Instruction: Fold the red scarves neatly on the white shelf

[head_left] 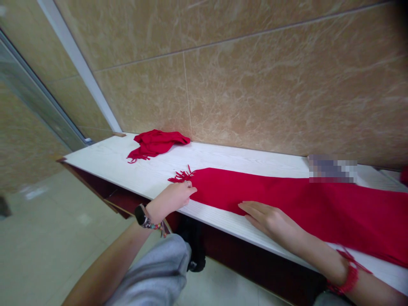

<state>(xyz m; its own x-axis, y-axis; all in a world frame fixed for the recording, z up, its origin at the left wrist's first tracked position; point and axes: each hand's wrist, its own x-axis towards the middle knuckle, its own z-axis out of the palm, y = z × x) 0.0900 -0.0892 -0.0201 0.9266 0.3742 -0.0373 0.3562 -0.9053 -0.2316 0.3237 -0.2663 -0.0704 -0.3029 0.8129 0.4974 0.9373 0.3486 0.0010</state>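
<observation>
A long red scarf [280, 193] lies stretched along the white tabletop, its fringe at the left end and its right end running out of view. My left hand [175, 196] is closed at the scarf's near left corner, pinching the edge beside the fringe. Flat on the cloth near its front edge rests my right hand [267, 216], fingers stretched out and together. A second red scarf [157, 142] sits crumpled farther back on the left, its fringe toward me.
The white table [98, 159] is long and narrow, standing against a tan marbled wall [255, 93]. A blurred-out item [331, 168] lies by the wall at right. Dark shelving [134, 202] opens under the tabletop. My grey-clad leg [159, 267] is close to its front.
</observation>
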